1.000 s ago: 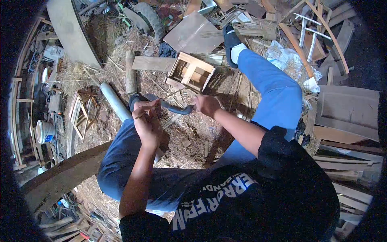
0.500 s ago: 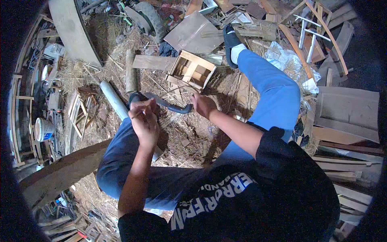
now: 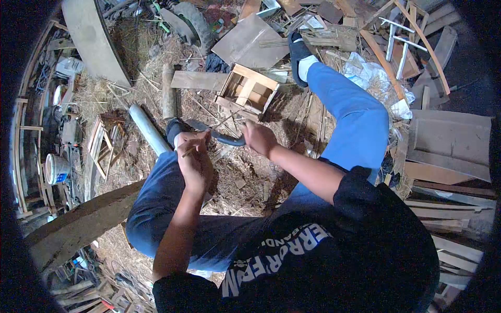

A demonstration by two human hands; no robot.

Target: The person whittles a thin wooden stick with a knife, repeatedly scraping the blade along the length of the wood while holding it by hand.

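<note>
My left hand (image 3: 194, 156) is closed, with a short thin stick (image 3: 189, 152) showing between its fingers. My right hand (image 3: 259, 139) is closed at the fingertips; what it pinches is too small to make out, though thin strands show between the hands. A dark curved tool (image 3: 222, 138) lies between the hands, its bent end beside my right fingers. Whether a hand touches it is unclear. Just beyond, a small open wooden box (image 3: 250, 89) sits tilted on the straw-covered ground.
My legs spread on both sides, with a dark shoe (image 3: 300, 57) far out on the right. A grey pipe (image 3: 147, 128) and a log (image 3: 169, 93) lie to the left. A thick beam (image 3: 83, 224) crosses the lower left. Planks (image 3: 449, 213) are stacked at right.
My left hand has moved slightly right and down, and its fingers have drawn together. My right hand has shifted slightly left, and the bent end of the tool has moved slightly left.
</note>
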